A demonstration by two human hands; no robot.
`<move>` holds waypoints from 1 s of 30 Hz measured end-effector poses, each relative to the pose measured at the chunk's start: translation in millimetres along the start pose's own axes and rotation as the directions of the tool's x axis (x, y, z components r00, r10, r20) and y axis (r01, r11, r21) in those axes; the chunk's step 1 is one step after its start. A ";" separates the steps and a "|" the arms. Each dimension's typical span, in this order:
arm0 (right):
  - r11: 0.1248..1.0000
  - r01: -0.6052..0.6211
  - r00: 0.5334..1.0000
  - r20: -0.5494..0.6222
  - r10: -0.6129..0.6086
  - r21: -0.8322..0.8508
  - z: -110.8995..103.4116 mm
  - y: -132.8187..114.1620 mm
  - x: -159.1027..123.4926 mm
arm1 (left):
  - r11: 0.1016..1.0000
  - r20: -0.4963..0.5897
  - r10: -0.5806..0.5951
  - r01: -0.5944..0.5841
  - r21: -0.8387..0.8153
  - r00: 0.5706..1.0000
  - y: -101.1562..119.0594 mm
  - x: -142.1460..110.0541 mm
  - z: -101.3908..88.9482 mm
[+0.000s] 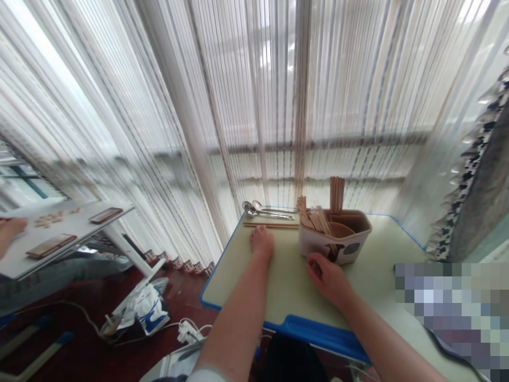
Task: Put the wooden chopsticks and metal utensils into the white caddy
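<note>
My left hand (261, 241) rests on the pale green tabletop (286, 286), fingers curled down, just in front of a pair of wooden chopsticks (271, 225) lying flat. Behind the chopsticks lie two or three metal spoons (267, 211). My right hand (326, 275) sits with fingers curled against the front of a white cutlery holder (338, 245); whether it holds anything is hidden. The holder contains several wooden chopsticks (336, 194) standing upright, more leaning at its left, and wooden spoons.
The table has a blue rim (314, 331). Striped sheer curtains hang behind it. At the left stands a white table (59, 233) with small trays, with another person's hand (10, 229) at its edge. Bags and cables (147, 313) lie on the dark red floor.
</note>
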State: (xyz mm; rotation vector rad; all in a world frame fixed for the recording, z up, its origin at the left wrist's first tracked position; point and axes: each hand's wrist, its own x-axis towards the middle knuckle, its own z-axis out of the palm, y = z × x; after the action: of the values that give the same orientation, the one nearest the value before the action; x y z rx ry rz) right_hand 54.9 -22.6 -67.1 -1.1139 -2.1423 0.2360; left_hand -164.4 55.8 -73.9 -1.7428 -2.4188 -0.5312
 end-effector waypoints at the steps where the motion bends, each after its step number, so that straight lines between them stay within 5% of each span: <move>1: 1.000 -0.009 1.000 -0.014 0.009 0.007 -0.4 -0.2 -0.5 | 1.000 -0.030 -0.005 0.005 -0.007 1.000 0.1 -0.7 -1.0; 6: 0.999 -0.033 0.998 -0.054 0.036 0.042 0.3 1.9 -0.7 | 0.997 0.013 0.076 -0.076 -0.005 0.997 1.4 -4.1 -5.9; 13: 1.000 -0.031 0.998 -0.053 0.031 0.000 3.5 6.3 1.5 | 0.998 0.067 0.019 -0.022 0.054 0.998 2.2 -8.9 -19.7; 21: 0.997 -0.052 0.998 -0.043 0.050 -0.048 4.6 3.8 1.2 | 0.996 -0.095 -0.078 0.075 -0.042 0.992 -1.0 -17.8 -35.3; 26: 0.999 -0.030 0.999 -0.031 0.028 -0.039 0.0 1.2 1.7 | 0.980 -0.250 -0.003 -0.047 -0.193 0.968 -13.3 -33.8 -51.8; 30: 0.988 -0.034 0.999 0.004 0.034 0.150 -5.3 -14.3 13.9 | 0.939 -0.370 0.135 -0.238 -0.248 0.919 -19.7 -65.3 -56.1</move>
State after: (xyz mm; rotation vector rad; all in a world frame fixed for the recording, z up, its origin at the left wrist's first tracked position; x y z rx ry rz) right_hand 43.8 -21.4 -49.7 -1.0638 -2.0705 0.4077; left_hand -167.3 -27.6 -44.9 -1.7756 -1.9816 -1.1096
